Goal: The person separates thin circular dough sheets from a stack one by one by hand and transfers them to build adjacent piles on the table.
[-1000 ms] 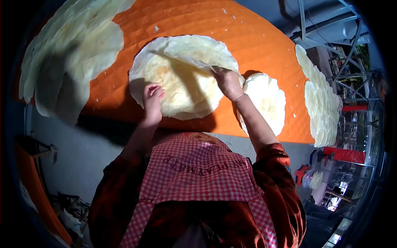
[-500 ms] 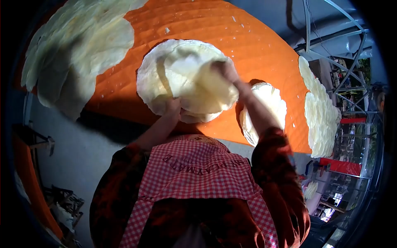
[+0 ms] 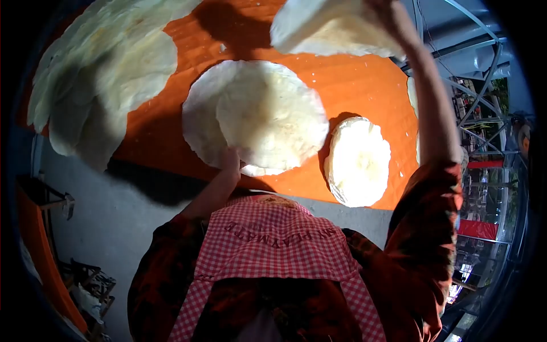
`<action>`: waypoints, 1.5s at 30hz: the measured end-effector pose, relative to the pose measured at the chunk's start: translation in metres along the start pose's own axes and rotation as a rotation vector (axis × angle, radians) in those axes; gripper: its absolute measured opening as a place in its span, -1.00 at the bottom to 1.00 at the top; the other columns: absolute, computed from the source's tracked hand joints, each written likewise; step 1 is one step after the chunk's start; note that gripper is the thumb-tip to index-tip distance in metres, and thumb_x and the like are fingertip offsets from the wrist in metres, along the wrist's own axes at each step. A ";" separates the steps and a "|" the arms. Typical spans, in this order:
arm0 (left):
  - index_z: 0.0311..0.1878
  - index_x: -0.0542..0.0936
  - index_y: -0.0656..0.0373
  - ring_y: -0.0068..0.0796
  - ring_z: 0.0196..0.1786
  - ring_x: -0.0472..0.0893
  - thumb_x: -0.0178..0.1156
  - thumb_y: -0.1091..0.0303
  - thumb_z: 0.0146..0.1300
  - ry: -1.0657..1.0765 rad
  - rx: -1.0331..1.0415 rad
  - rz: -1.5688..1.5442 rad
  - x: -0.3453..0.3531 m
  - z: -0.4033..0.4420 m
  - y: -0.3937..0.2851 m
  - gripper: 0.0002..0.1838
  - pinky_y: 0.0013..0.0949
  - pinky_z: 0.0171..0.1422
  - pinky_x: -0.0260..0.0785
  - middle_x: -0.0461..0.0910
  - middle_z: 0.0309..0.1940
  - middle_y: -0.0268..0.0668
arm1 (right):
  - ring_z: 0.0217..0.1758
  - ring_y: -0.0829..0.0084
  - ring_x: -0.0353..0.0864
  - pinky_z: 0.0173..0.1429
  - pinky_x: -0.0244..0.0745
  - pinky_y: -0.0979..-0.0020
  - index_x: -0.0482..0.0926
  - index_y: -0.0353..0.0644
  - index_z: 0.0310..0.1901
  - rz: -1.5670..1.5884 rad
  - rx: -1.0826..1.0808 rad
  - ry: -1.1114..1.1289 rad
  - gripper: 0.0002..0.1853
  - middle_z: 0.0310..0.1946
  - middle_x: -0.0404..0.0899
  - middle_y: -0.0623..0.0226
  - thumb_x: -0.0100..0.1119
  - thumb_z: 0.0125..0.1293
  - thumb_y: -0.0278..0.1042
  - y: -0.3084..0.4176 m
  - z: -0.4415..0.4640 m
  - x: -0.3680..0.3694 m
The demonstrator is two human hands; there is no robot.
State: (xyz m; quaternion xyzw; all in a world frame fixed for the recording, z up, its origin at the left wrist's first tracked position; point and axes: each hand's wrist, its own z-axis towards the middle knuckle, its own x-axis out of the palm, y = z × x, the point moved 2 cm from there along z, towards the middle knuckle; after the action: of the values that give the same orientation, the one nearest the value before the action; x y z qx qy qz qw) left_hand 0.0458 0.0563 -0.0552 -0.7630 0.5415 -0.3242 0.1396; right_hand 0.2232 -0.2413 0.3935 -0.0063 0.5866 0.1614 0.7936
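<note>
A pile of thin, round, pale flatbreads [image 3: 268, 114] lies in front of me on an orange cloth. At its near edge, my left hand [image 3: 231, 162] is closed on the rim, thumb on top and the other fingers mostly hidden. Up at the far right, my right hand [image 3: 386, 12] grips the edge of a single flatbread sheet [image 3: 330, 31], which hangs tilted above the cloth. The fingers of that hand are partly cut off by the top of the view. To the right of the pile, a smaller, thick stack of flatbreads [image 3: 359, 162] sits brightly lit.
Many overlapping flatbreads [image 3: 114, 68] spread over the left end of the orange-covered table [image 3: 370, 85], some overhanging its near edge. Metal frame bars [image 3: 484, 74] stand beyond the right end. Another orange surface [image 3: 37, 251] is at the lower left.
My right hand has swung from over the pile to the far right, carrying a flatbread off it. The left hand stays at the pile's near edge.
</note>
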 end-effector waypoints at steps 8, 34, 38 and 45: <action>0.02 0.45 0.24 -0.28 -0.25 0.63 0.05 0.34 0.28 0.122 0.216 -0.079 -0.006 -0.010 0.005 -0.71 -0.18 -0.26 0.56 0.58 -0.22 -0.17 | -0.41 0.19 0.60 -0.34 0.52 0.23 0.57 -0.18 -0.16 -0.087 -0.086 0.289 -0.80 -0.47 0.59 0.10 0.02 0.22 -0.40 0.093 -0.255 0.301; 0.09 0.38 0.20 -0.23 -0.07 0.61 -0.05 0.37 0.33 0.398 0.056 -0.127 -0.002 -0.019 -0.008 -0.71 -0.15 -0.10 0.58 0.53 -0.07 -0.17 | 0.23 0.06 0.30 0.29 0.23 0.14 0.34 -0.25 0.23 0.268 0.029 0.254 -0.30 0.21 0.32 0.06 0.23 0.14 0.02 0.122 -0.302 0.298; 0.10 0.38 0.18 -0.24 -0.03 0.60 -0.08 0.35 0.36 0.383 0.011 -0.115 -0.003 -0.029 -0.015 -0.72 -0.09 -0.03 0.56 0.53 -0.03 -0.17 | 0.23 -0.04 0.33 0.30 0.26 0.15 0.33 -0.34 0.21 0.208 0.038 0.197 -0.44 0.21 0.34 -0.06 0.09 0.27 -0.15 0.140 -0.299 0.305; 0.11 0.36 0.18 -0.23 -0.01 0.59 -0.10 0.32 0.39 0.417 0.002 -0.068 -0.006 -0.016 -0.005 -0.71 -0.08 0.00 0.55 0.51 -0.01 -0.18 | 0.23 -0.06 0.38 0.27 0.31 0.12 0.37 -0.38 0.16 0.255 0.038 0.146 -0.43 0.14 0.41 -0.11 0.13 0.24 -0.12 0.141 -0.299 0.314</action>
State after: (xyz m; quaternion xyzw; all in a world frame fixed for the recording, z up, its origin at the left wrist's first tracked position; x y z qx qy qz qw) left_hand 0.0376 0.0657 -0.0422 -0.6971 0.5323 -0.4801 0.0143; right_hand -0.0097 -0.0890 0.0322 0.0717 0.6417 0.2488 0.7219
